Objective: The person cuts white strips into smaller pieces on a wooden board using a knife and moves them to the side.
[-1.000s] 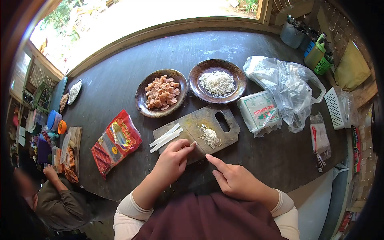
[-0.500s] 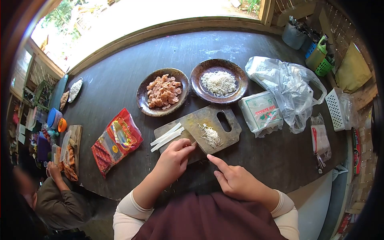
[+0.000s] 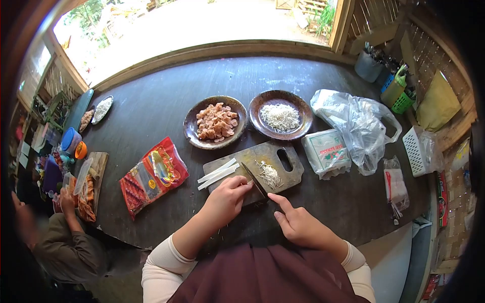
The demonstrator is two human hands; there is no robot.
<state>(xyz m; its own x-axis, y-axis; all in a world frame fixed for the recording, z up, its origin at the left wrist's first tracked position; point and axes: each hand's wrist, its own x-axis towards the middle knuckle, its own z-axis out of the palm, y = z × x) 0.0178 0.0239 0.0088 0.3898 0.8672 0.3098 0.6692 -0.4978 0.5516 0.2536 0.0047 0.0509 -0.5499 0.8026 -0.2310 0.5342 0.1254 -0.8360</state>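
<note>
Two hands are working at the near edge of the cutting board point(image 3: 252, 153), which is lying on the dark table point(image 3: 151, 111).

- Right hand point(image 3: 300, 227) is wrapping closed round the hidden handle of the knife point(image 3: 254, 180), forefinger stretching forward toward the dark blade. The blade is lying slantwise across the board, tip pointing away.
- Left hand point(image 3: 225, 199) is curling, its fingertips point(image 3: 241, 185) bunching and pressing down just beside the blade. Whatever is lying under them is hidden, so I cannot tell whether they are gripping anything.

Risk, as judged: those tips are sitting so close to the edge that a slip or a skidding blade could be nicking them. The forefinger reaching toward the steel is exposing itself too.

Just beyond, a pile of pale shreds point(image 3: 269, 174) is sitting beside the blade, with white strips point(image 3: 217, 173) lying to its left. A loose sweep could be scattering the shreds off the board.

Farther off, a bowl of orange slices point(image 3: 193, 132) and a bowl of white shreds point(image 3: 256, 104) are standing side by side, well apart from both hands.
</note>
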